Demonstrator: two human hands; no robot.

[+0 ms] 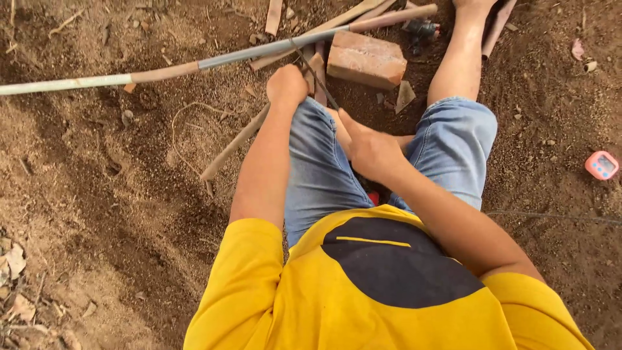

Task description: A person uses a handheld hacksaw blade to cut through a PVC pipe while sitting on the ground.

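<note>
two hands [288, 84] [369, 150], one pipe [194, 66], one brick [366, 59]

Under your left hand [286, 84] runs a long pale cane [214, 61], smooth and matt with bare tan patches, and the thin dark blade [317, 81] crossing it looks like dull metal. At two o'clock from that hand lies a rough, dusty clay brick [366, 59]. The ground [116, 181] is loose, grainy soil; your shorts [324, 168] are faded denim cloth and the pink timer [601, 165] at three o'clock is glossy plastic.

brick [366, 58] x1 | long pipe [214, 61] x1, just left of brick | thin blade [317, 81] x1, beside brick | pink timer [601, 165] x1, far right of brick | hands x2, below brick: left hand [286, 84], right hand [369, 150]
</note>
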